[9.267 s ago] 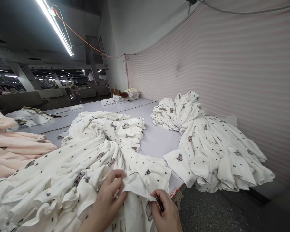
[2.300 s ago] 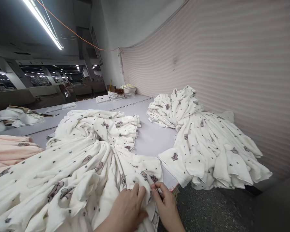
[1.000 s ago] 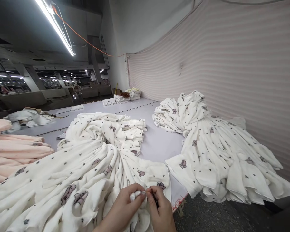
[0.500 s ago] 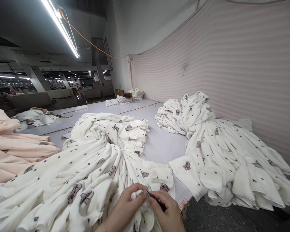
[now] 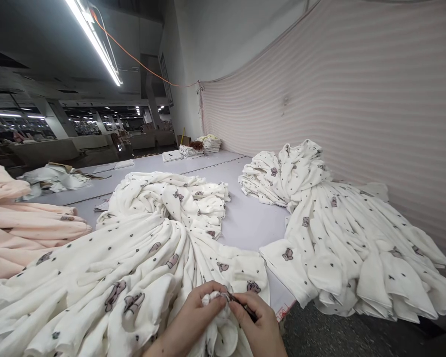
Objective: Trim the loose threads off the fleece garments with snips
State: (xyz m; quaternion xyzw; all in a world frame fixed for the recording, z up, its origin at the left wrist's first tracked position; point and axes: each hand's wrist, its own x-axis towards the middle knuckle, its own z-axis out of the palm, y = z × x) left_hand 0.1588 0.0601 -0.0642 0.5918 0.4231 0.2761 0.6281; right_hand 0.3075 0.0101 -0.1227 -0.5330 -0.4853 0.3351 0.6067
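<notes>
My left hand (image 5: 198, 317) is closed, pinching a bunched edge of white printed fabric (image 5: 223, 333) between thumb and fingers. Close against it, my right hand (image 5: 258, 322) grips thread snips (image 5: 248, 310), a slim dark tool whose tip points at the pinched edge. The fingers cover much of the snips, and whether the blades touch the cloth cannot be made out. Around both hands spreads a large gathered pile of the same white fabric (image 5: 134, 258), with small dark dots and mauve animal figures.
To the right lies another white printed pile (image 5: 338, 223), overhanging the edge of the table (image 5: 245, 223). Peach fabric (image 5: 29, 228) is heaped at the left. Folded stacks (image 5: 210, 144) stand at the back, and a striped cloth (image 5: 319, 89) hangs along the wall.
Both hands stay at the same spot on the fabric edge. My right hand and the snips have shifted very slightly; the piles look the same.
</notes>
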